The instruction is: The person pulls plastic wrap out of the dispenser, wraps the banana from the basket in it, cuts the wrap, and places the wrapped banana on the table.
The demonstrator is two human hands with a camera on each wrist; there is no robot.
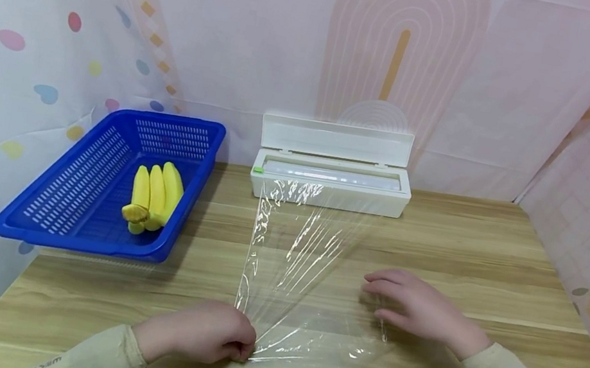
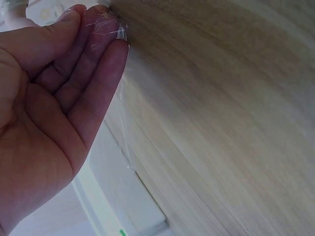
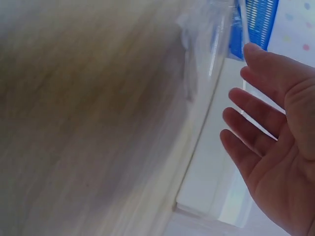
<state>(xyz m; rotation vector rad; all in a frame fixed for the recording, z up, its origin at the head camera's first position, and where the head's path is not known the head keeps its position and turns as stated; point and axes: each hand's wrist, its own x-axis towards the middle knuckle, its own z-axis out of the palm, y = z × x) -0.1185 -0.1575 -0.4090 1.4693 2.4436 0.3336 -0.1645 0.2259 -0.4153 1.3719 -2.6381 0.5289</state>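
Observation:
A sheet of clear cling film (image 1: 308, 277) runs from the white dispenser box (image 1: 328, 196) toward the front of the table. With its fingers curled, my left hand (image 1: 206, 332) grips the film's near left corner. Film wraps over the fingertips (image 2: 106, 37) in the left wrist view. My right hand (image 1: 415, 305) hovers by the film's right edge, its fingers spread and relaxed. In the right wrist view that hand (image 3: 275, 118) holds nothing, and the film (image 3: 209, 54) hangs loose to the left of its fingertips. The dispenser's lid (image 1: 337, 141) stands raised, showing the roll (image 1: 331, 176) inside.
A blue plastic basket (image 1: 51, 238) sits at the left of the wooden table (image 1: 473, 240), with a bunch of yellow bananas (image 1: 157, 193) in it. A patterned cloth backdrop (image 1: 226, 36) closes off the back and both sides. A green tab (image 1: 258, 169) marks the dispenser's left end.

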